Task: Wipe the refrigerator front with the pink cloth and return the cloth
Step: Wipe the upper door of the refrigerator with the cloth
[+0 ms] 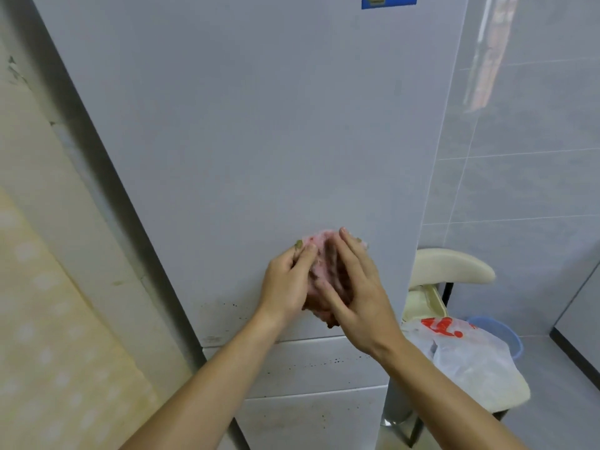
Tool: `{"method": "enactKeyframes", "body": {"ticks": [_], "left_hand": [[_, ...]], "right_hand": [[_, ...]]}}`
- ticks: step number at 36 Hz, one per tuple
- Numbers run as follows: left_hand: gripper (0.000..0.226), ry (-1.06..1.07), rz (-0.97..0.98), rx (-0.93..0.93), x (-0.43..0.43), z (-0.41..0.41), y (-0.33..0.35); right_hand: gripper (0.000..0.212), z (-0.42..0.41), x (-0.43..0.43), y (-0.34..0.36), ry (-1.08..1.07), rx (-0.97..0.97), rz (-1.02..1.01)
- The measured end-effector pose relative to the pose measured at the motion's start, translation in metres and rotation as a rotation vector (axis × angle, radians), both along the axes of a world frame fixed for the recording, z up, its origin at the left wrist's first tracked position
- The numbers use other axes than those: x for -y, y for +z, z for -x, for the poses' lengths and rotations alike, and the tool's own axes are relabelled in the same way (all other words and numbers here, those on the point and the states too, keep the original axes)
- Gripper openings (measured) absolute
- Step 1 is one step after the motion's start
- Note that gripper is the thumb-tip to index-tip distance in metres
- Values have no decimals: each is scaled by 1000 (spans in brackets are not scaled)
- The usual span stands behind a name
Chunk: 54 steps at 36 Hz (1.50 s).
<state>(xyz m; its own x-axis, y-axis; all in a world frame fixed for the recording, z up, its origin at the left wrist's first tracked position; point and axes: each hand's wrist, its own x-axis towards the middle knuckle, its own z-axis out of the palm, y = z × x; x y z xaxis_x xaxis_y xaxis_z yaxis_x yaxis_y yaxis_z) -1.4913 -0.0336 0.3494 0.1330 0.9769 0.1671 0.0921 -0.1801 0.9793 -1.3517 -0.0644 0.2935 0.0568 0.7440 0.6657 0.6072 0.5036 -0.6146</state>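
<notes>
The grey refrigerator front (pixel 243 141) fills the middle of the view. A bunched pink cloth (pixel 319 242) lies against the lower part of its upper door, between both hands. My left hand (pixel 285 280) grips the cloth's left side with curled fingers. My right hand (pixel 360 293) lies over the cloth's right side with straight fingers, pressing it against the door. Most of the cloth is hidden by the hands. Dark specks (pixel 227 306) dot the door just below and left of the hands, and more run along the lower door panel (pixel 308 365).
A blue sticker (pixel 389 1) sits at the door's top. Right of the fridge stands a cream chair (pixel 454 264) with a white plastic bag (pixel 464 355) on it, and a blue bucket (pixel 509 332) behind. A yellowish patterned wall (pixel 48 319) runs close on the left.
</notes>
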Motion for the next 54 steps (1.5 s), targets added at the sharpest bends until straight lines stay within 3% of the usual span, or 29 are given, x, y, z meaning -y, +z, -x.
{"method": "enactKeyframes", "body": {"ticks": [2, 5, 8, 10, 14, 17, 19, 21, 23, 27, 28, 32, 36, 41, 43, 44, 46, 49, 52, 54], "left_hand": [[28, 14, 9, -6, -2, 17, 0], [27, -69, 127, 133, -3, 38, 4], [29, -133, 212, 233, -2, 57, 9], [26, -131, 217, 222, -2, 70, 11], [25, -71, 213, 158, -5, 93, 14], [21, 39, 202, 109, -7, 108, 15], [21, 147, 174, 60, -9, 116, 15], [39, 248, 128, 30, -13, 123, 13], [45, 317, 66, 0, -15, 129, 14], [80, 261, -65, -87, -20, 148, 16], [80, 240, -95, -141, -22, 152, 18], [37, 305, -237, -488, -26, 159, 28], [15, 356, -358, -630, -31, 159, 35], [21, 268, -362, -545, -41, 155, 49], [24, 209, -365, -504, -45, 150, 54], [23, 185, -378, -498, -47, 147, 57], [22, 147, -420, -481, -51, 140, 60], [24, 145, -487, -409, -57, 132, 62], [23, 218, -547, -303, -64, 133, 64], [22, 298, -582, -214, -67, 139, 65]], "right_hand": [[59, 4, 4, 0, -27, -223, 96], [34, 13, 2, 6, -166, -449, 256], [61, 25, -2, 19, -30, -560, 562], [67, 34, -5, 23, 128, -606, 693], [45, 50, -17, 24, 307, -754, 730], [29, 60, -29, 27, 287, -882, 705], [33, 65, -33, 32, 237, -929, 667], [52, 70, -35, 39, 239, -882, 610], [57, 72, -36, 46, 274, -761, 575], [28, 73, -37, 57, 237, -535, 520], [23, 73, -38, 59, 178, -458, 491], [16, 72, -41, 67, -56, -108, 365], [17, 65, -43, 79, 70, 20, 451], [19, 51, -41, 91, 431, -299, 643], [38, 50, -40, 97, 508, -446, 717], [47, 51, -39, 99, 532, -482, 757], [40, 55, -36, 102, 554, -460, 781], [13, 65, -32, 105, 485, -528, 668], [17, 73, -27, 115, 417, -859, 495], [24, 78, -25, 121, 377, -979, 345]]}}
